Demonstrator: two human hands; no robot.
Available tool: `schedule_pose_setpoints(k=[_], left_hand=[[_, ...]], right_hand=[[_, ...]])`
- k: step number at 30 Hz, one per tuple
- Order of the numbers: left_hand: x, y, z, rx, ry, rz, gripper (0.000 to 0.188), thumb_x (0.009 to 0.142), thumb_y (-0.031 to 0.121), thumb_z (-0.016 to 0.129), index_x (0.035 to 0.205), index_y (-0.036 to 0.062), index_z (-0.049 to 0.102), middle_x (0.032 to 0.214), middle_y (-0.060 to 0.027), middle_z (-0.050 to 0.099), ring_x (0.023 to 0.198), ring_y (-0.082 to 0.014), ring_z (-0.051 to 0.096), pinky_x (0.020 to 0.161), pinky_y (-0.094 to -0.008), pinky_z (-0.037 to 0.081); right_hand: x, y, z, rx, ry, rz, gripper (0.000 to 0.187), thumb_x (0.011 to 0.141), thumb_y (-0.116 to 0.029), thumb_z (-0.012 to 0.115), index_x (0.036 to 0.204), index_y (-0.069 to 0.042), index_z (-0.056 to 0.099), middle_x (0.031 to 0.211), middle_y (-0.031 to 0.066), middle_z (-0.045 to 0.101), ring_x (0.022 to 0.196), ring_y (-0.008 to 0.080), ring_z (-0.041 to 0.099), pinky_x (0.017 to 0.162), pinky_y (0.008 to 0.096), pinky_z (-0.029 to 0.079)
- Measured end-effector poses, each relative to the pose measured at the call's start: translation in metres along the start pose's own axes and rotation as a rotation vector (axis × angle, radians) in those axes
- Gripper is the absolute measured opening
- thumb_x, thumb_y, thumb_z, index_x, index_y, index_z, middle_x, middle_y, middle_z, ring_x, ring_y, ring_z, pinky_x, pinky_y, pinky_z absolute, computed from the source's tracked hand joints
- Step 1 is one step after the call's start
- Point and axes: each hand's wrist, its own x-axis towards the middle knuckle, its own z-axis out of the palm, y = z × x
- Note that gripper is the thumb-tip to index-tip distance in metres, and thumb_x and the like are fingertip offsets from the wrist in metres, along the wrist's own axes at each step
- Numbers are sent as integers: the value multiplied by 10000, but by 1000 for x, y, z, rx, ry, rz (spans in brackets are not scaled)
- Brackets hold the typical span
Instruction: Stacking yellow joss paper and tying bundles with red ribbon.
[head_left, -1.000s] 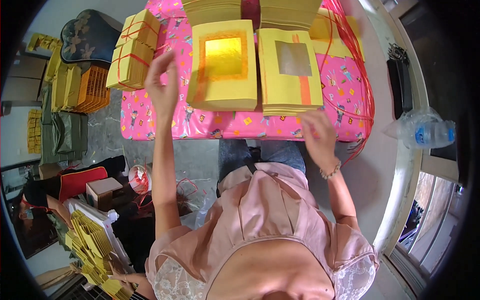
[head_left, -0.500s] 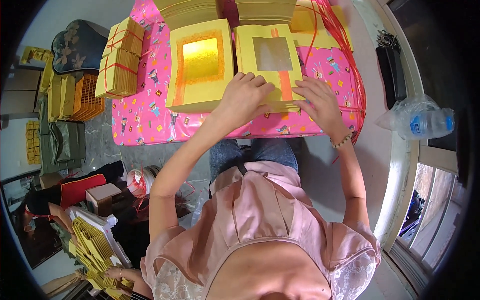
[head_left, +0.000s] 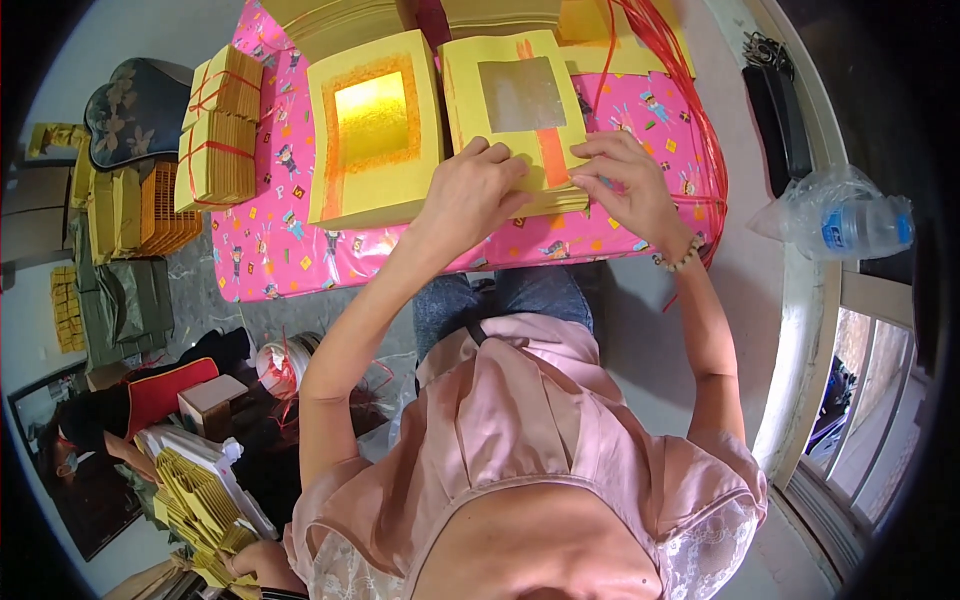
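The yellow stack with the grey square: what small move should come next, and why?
Perhaps the right hand should lift the top sheet of the yellow stack by its near right corner: that hand is at the corner, while the left hand lies over the near left part, seemingly steadying it.

two front stacks (head_left: 520, 100), two red-tied bundles (head_left: 217, 160)
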Motion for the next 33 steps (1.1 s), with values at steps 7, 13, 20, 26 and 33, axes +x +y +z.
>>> schedule_pose_setpoints(k=[7,13,20,26,33], left_hand=[[0,0,-2,-50,17,-18,250,744,228,767,913,66,679,857,-71,640,833,-276,595,729,-396,515],[1,-2,-2,-77,37,-16,259,744,241,776,909,63,687,854,-73,653,811,-281,601,724,-396,514],[1,-5,-3,-97,34,-7,245,748,246,765,889,67,674,791,-85,634,805,-286,592,718,-397,505],[2,-7,-1,-112,55,9,255,747,247,766,902,64,680,801,-86,644,799,-287,593,718,-401,507],[4,-6,-5,-113,46,-3,275,743,250,767,917,52,686,815,-90,644,821,-295,597,738,-403,510]], right_hand=[[0,3,1,90,-32,73,96,833,-129,696,864,-40,712,1033,85,665,1035,266,593,954,412,428],[2,5,2,113,-9,71,90,838,-125,692,839,-35,701,1009,91,660,966,256,594,881,386,430],[2,6,2,122,-10,85,94,831,-124,698,817,-31,689,1000,94,660,954,248,596,872,381,422],[2,8,3,128,-12,97,88,831,-124,700,818,-38,694,997,86,662,952,240,601,883,382,420],[5,4,3,52,50,40,98,837,-146,687,860,-51,682,949,84,665,881,272,600,795,376,475]])
